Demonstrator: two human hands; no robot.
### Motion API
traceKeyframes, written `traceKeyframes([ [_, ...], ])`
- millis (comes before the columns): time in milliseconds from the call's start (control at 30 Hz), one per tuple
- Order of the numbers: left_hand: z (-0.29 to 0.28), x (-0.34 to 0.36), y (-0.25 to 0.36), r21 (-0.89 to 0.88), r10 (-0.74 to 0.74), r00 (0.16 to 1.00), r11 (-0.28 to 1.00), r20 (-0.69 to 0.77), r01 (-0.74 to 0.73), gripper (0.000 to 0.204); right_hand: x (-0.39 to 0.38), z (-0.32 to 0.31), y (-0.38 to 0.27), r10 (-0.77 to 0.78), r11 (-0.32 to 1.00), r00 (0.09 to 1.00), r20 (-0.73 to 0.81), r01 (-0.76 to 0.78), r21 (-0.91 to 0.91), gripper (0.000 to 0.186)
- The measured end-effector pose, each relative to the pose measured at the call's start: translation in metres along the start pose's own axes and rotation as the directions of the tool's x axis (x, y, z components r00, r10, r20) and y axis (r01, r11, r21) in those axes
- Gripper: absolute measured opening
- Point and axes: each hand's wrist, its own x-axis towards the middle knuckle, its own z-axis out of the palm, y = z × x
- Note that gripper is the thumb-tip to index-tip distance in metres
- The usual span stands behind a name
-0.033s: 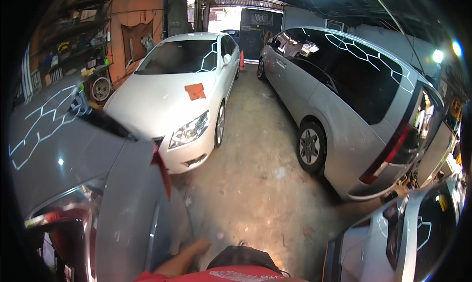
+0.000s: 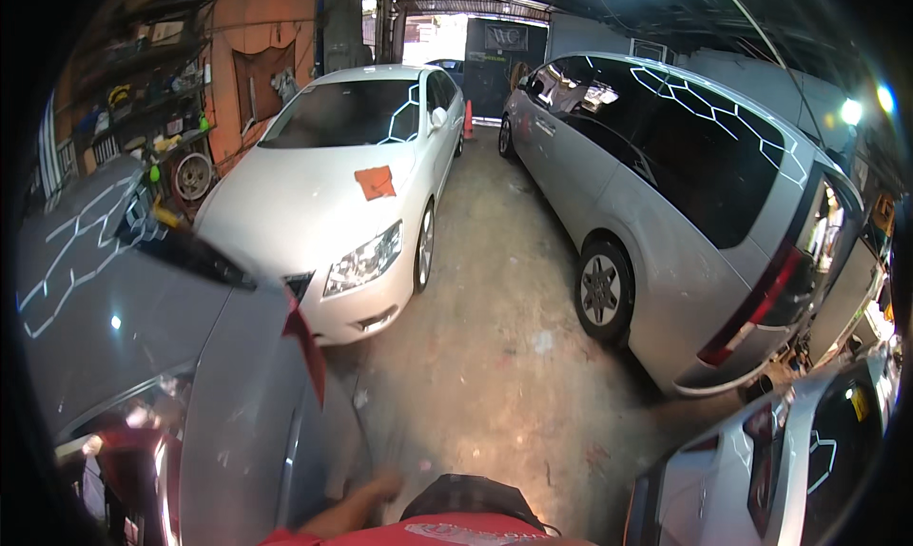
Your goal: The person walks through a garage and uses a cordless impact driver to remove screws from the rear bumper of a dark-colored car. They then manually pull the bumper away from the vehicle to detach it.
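Observation:
My left hand (image 2: 382,487) is low in the head view, beside the dark grey car body (image 2: 228,403) on the left; its fingers are blurred, so their shape and any contact are unclear. My red shirt (image 2: 475,527) and a black item (image 2: 461,494) at my waist show at the bottom edge. I cannot make out my right hand.
A white sedan (image 2: 238,204) with an orange cloth (image 2: 376,183) on its bonnet faces me. A silver van (image 2: 685,280) lines the right; another silver vehicle (image 2: 789,479) is at lower right. An orange cone (image 2: 468,118), cluttered shelves (image 2: 152,99) and a loose wheel (image 2: 193,175) stand farther back.
The view has shifted slightly, with the cars sitting a little lower in the picture. My left hand is slightly farther left and lower.

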Motion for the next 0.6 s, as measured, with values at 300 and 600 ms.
traceKeyframes([
  [300, -0.004, 0.107, 0.318, -0.132, -0.074, 0.99, 0.987, 0.122, 0.09, 0.017, 0.245, -0.289, -0.195, -0.008, 1.0, 0.993, -0.119, 0.01, 0.018, 0.043],
  [600, -0.071, 0.353, 0.559, -0.354, -0.118, 0.974, 0.918, 0.192, 0.181, 0.01, 0.395, -0.52, -0.537, -0.075, 0.987, 0.956, -0.284, 0.112, 0.116, 0.038],
])
